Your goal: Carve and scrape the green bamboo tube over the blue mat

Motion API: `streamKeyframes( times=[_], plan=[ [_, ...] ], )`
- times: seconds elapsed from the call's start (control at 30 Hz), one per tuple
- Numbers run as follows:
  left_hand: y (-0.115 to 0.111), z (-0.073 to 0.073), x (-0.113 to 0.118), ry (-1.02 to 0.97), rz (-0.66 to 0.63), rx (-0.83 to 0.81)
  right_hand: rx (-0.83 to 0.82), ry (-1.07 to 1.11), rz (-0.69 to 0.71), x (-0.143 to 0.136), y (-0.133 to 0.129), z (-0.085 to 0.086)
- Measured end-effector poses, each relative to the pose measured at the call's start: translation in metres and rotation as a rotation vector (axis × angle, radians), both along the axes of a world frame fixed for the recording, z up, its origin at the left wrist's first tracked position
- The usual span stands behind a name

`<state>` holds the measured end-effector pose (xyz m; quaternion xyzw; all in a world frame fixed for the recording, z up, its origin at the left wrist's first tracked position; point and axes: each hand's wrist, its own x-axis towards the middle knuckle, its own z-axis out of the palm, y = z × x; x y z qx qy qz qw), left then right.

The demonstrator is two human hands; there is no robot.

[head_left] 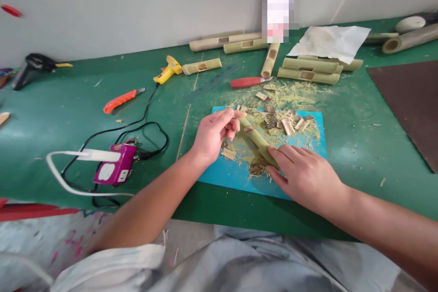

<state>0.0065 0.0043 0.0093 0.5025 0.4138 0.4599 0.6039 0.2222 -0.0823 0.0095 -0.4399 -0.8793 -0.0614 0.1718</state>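
Observation:
A green bamboo tube (256, 138) with a small cut-out window lies at a slant over the blue mat (219, 175). My right hand (306, 173) is closed around its near end, thumb on one side and fingers over the top. At the far end is my left hand (214, 134), its index finger stretched out to the tube's tip and the other fingers loosely curled. I see nothing held in that hand. Bamboo chips (289, 125) and shavings lie on the mat around the tube. Just beyond the mat is a red-handled knife (246, 82).
More bamboo tubes with windows (310, 75) lie at the back, some under a white paper (330, 41). On the left are an orange cutter (119, 101), a yellow glue gun (167, 70) and a purple power strip (116, 164) with cables. A brown sheet (410, 105) lies right.

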Motion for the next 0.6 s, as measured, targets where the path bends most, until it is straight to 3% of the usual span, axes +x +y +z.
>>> streamKeyframes(
  times=[0.2,0.33,0.4,0.5,0.6],
  plan=[
    [0.002,-0.001,-0.002,-0.087,0.022,-0.063,0.028,0.009,-0.007,-0.001,0.001,0.002],
    [0.001,-0.005,-0.001,0.018,0.074,0.016,0.025,0.036,-0.032,0.0,0.003,0.002],
    [0.001,-0.008,-0.002,0.157,0.111,0.161,-0.007,0.056,-0.056,0.002,0.006,0.002],
    [0.006,-0.009,-0.005,0.391,0.182,0.508,-0.082,0.098,-0.157,0.007,0.016,0.004],
    [0.016,0.004,-0.009,0.589,0.213,0.813,-0.22,0.091,-0.362,0.011,0.037,0.016]
  ],
)
